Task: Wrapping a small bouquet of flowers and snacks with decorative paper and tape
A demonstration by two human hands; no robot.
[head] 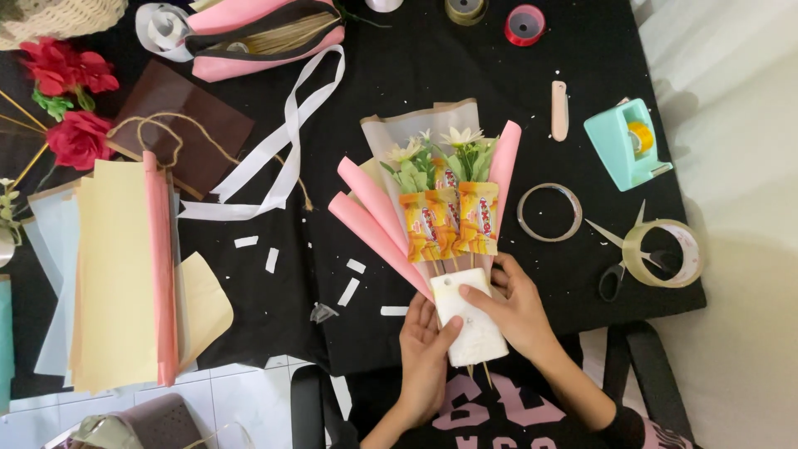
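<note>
White wrapping (470, 320) covers the stems of a small bouquet (440, 199) lying on the black table (499, 66) — both hands press it flat. Left hand (424, 349) cups the lower edge; right hand (515, 308) pins the top, fingers together. Pink paper, flowers and orange snack packets are assembled (ribbon (278, 158) unused) — binding looks unfinished.

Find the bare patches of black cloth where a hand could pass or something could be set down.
Free: between the white ribbon and bouquet; between bouquet and tape ring; top centre, below the red tape roll. Crowded: paper stack at left, scissors and dispenser at right.
</note>
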